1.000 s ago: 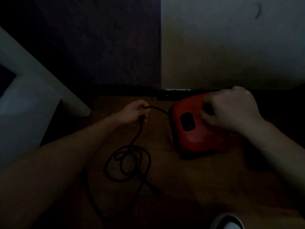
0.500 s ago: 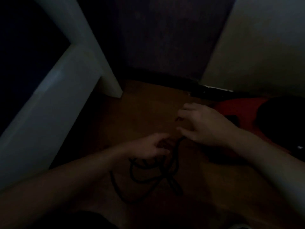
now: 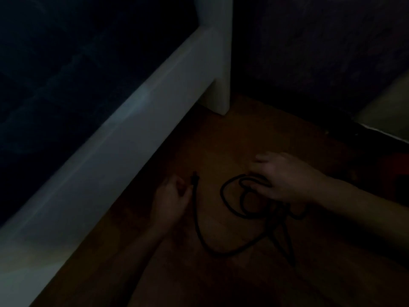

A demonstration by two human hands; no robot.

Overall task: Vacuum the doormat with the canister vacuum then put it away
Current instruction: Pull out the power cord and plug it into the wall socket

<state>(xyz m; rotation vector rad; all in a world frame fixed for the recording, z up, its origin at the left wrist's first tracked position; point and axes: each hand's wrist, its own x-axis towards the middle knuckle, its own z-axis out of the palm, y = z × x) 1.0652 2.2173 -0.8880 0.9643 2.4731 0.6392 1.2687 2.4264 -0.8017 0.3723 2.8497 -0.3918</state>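
The room is very dark. A black power cord [image 3: 200, 235] lies on the brown wooden floor, with its plug [image 3: 194, 178] pointing up. My left hand [image 3: 170, 199] has curled fingers that pinch the cord just below the plug. To the right, my right hand [image 3: 285, 177] lies palm down on the cord's coiled loops [image 3: 232, 203], and its fingers curl into them. Only a dim red sliver of the canister vacuum [image 3: 399, 165] shows at the right edge. No doormat is in view.
A white bed frame rail [image 3: 115, 151] runs diagonally along the left, ending in a white leg [image 3: 218, 94] on the floor. Dark wall and a black baseboard [image 3: 332, 127] close the back. A pale wall panel [image 3: 387, 111] stands at the far right.
The view has swung left, so the red vacuum has slid to the right edge. My right hand left the vacuum and came down on the cord loops. My left hand moved to the plug end.
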